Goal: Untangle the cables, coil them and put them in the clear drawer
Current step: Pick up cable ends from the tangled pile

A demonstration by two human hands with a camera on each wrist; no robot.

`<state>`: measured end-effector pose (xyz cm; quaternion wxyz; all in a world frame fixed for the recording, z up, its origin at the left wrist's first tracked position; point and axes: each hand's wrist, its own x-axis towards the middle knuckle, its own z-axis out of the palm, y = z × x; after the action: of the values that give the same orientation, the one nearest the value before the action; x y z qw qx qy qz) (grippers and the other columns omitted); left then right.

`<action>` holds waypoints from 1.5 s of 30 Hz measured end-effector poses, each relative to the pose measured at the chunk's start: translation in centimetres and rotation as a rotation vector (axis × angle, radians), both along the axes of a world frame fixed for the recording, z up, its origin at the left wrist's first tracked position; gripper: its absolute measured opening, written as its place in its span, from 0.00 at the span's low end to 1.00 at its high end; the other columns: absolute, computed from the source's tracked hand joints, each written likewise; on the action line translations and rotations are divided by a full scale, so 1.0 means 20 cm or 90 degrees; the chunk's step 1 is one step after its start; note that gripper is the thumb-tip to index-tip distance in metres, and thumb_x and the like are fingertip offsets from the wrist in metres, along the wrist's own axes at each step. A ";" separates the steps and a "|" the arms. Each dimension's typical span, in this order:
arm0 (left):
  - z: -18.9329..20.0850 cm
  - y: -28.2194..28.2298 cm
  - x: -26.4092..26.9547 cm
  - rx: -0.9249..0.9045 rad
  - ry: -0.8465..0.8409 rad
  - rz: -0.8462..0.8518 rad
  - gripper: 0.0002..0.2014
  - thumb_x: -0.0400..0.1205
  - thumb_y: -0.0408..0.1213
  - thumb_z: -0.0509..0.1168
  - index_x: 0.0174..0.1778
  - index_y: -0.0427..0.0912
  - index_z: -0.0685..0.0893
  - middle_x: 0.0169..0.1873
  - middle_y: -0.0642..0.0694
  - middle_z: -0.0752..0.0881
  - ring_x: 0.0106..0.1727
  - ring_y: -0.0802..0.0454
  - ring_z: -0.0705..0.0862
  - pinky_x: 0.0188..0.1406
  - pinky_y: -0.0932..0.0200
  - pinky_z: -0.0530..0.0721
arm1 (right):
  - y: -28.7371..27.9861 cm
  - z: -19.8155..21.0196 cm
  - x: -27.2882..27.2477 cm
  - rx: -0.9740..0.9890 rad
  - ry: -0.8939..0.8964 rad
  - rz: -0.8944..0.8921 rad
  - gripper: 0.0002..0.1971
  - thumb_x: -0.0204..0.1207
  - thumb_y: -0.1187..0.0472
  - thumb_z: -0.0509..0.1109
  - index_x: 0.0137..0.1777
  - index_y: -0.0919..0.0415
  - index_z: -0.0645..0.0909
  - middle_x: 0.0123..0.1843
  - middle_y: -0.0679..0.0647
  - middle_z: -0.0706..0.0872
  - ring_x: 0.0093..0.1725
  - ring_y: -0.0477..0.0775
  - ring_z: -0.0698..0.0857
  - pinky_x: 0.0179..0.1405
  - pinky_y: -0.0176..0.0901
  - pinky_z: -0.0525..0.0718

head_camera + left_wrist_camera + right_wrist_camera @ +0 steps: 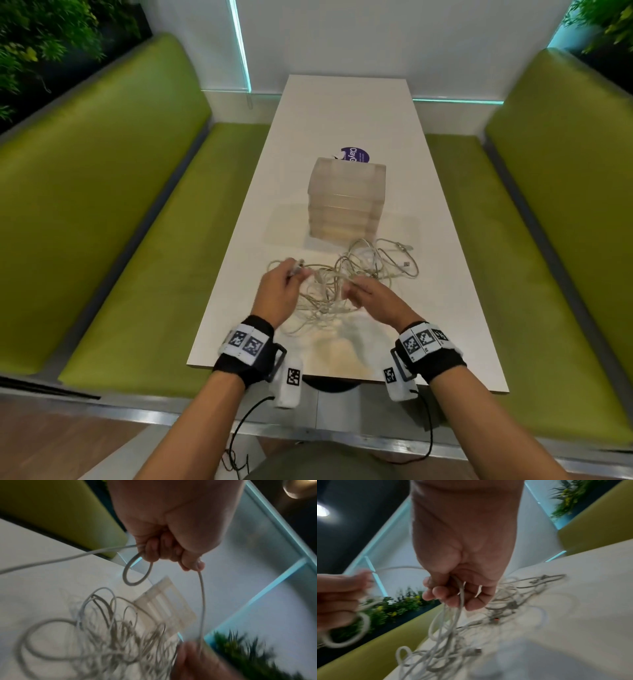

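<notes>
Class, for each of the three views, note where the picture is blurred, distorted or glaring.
Head view: wide-angle bending of the table edges; both hands slightly smeared. Left wrist view: the cable tangle blurs by motion, the left hand sharper. Right wrist view: the right hand fairly clear, cables smeared, a ceiling light glares.

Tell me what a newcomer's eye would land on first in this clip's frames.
First, the tangle of pale cables heaped on the near half of the white table, with the left hand and right hand each gripping strands and pulling them apart. Just beyond the heap stands the clear drawer unit, its drawers closed. Bright green benches flank the table on both sides.
</notes>
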<state>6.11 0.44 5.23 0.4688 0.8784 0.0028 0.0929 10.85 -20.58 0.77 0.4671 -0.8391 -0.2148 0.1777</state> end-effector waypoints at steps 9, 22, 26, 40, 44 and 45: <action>0.08 0.27 0.00 -0.137 -0.057 0.189 0.16 0.84 0.39 0.63 0.31 0.41 0.70 0.26 0.50 0.66 0.25 0.61 0.63 0.28 0.61 0.65 | -0.10 -0.10 0.03 -0.038 0.036 -0.076 0.15 0.85 0.60 0.57 0.37 0.55 0.79 0.31 0.47 0.75 0.34 0.48 0.74 0.41 0.46 0.71; -0.07 -0.25 -0.02 -0.106 0.107 -0.039 0.14 0.85 0.39 0.61 0.33 0.43 0.70 0.25 0.48 0.78 0.25 0.60 0.77 0.29 0.63 0.76 | 0.13 0.06 -0.09 -0.327 -0.159 0.060 0.13 0.85 0.61 0.55 0.57 0.57 0.82 0.53 0.52 0.88 0.55 0.59 0.80 0.61 0.54 0.73; -0.01 -0.23 -0.02 -0.110 0.035 0.016 0.12 0.86 0.37 0.57 0.37 0.39 0.71 0.24 0.50 0.73 0.22 0.61 0.71 0.24 0.65 0.70 | 0.10 0.04 -0.06 -0.312 -0.097 0.016 0.11 0.83 0.64 0.57 0.49 0.54 0.82 0.53 0.49 0.87 0.58 0.57 0.81 0.60 0.56 0.74; 0.06 -0.03 -0.01 -0.117 0.103 0.051 0.12 0.85 0.37 0.60 0.34 0.42 0.73 0.25 0.50 0.74 0.22 0.62 0.69 0.23 0.65 0.69 | 0.03 0.02 0.02 -0.282 -0.134 -0.033 0.15 0.75 0.73 0.58 0.45 0.54 0.82 0.46 0.46 0.86 0.57 0.56 0.81 0.57 0.52 0.74; 0.01 -0.19 -0.01 -0.028 0.228 -0.069 0.15 0.83 0.49 0.62 0.38 0.40 0.79 0.33 0.46 0.83 0.34 0.51 0.80 0.36 0.59 0.76 | 0.12 0.06 -0.02 -0.358 -0.167 -0.012 0.13 0.77 0.69 0.57 0.52 0.55 0.81 0.53 0.55 0.85 0.61 0.59 0.75 0.60 0.53 0.66; 0.00 -0.22 -0.01 -0.004 0.244 -0.093 0.16 0.83 0.50 0.62 0.40 0.40 0.80 0.35 0.45 0.85 0.36 0.50 0.82 0.37 0.58 0.77 | 0.13 0.07 -0.02 -0.371 -0.168 -0.011 0.13 0.78 0.67 0.57 0.54 0.56 0.80 0.55 0.56 0.85 0.62 0.59 0.75 0.61 0.54 0.66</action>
<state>5.98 -3.99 5.20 0.4677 0.8766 0.0286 -0.1098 10.50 -18.02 2.26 0.1763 -0.9553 -0.2063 0.1172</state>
